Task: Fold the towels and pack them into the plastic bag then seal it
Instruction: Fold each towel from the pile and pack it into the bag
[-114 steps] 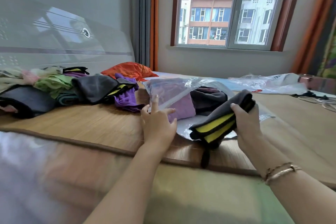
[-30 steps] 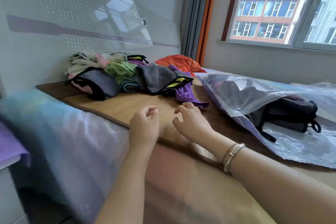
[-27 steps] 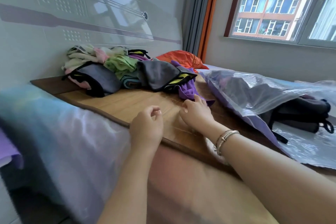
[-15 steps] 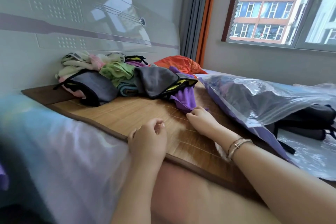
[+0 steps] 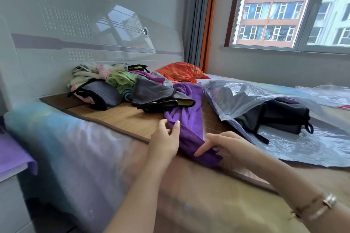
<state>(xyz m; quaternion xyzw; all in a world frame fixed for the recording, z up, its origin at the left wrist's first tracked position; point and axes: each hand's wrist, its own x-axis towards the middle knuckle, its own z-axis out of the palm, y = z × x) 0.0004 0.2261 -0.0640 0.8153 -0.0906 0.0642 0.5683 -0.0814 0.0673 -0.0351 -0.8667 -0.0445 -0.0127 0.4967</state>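
A: By the headboard, at the left, the heap of unfolded towels (image 5: 121, 85) lies on the bamboo mat (image 5: 121, 117). What do the hands do?

B: The left hand (image 5: 166, 142) pinches the purple towel (image 5: 189, 117); the right hand (image 5: 225, 145) holds its lower end, I think, since the cloth hides some fingers.

A: The risk?

B: The towel's far end lies against the grey towel (image 5: 151, 92), so pulling may drag it. The plastic bag (image 5: 265, 104) lies open at the right, dark folded towels (image 5: 284, 117) at its mouth.

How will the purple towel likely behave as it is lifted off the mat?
Probably floppy: the purple towel already drapes in soft folds between the left hand and right hand. Likely light. Its far end lies under a grey towel, which may drag along.
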